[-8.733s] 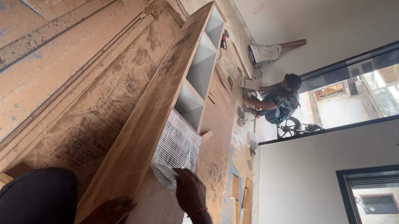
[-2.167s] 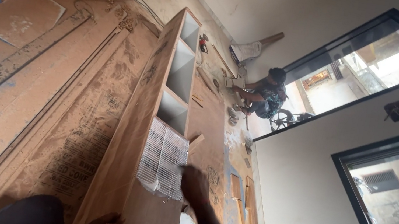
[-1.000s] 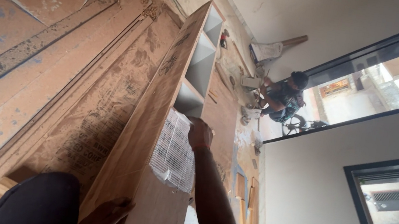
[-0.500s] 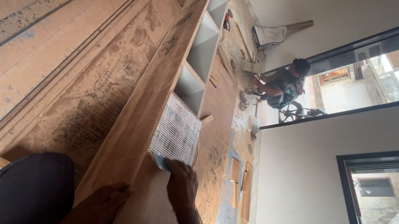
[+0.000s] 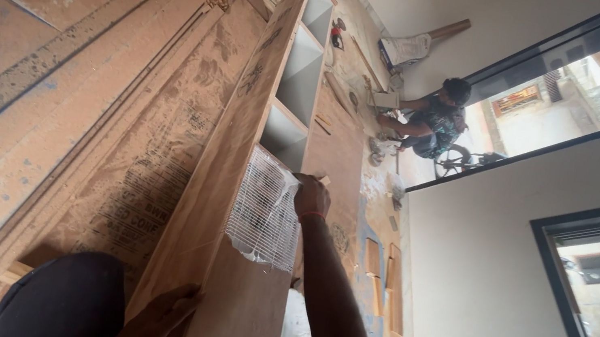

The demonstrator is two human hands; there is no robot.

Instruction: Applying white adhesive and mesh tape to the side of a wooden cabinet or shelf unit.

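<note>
My left hand (image 5: 157, 324), fingers curled, grips the near edge of the long wooden shelf unit (image 5: 232, 181), while my right hand (image 5: 312, 195), closed on a small spreader I cannot make out, rests at the far edge of its white glue patch (image 5: 266, 208); beyond, a person (image 5: 431, 122) crouches.

Bare hands (image 5: 312, 195) and forearms, no sleeves; a thin red wristband, dark trousers at the knee.
</note>
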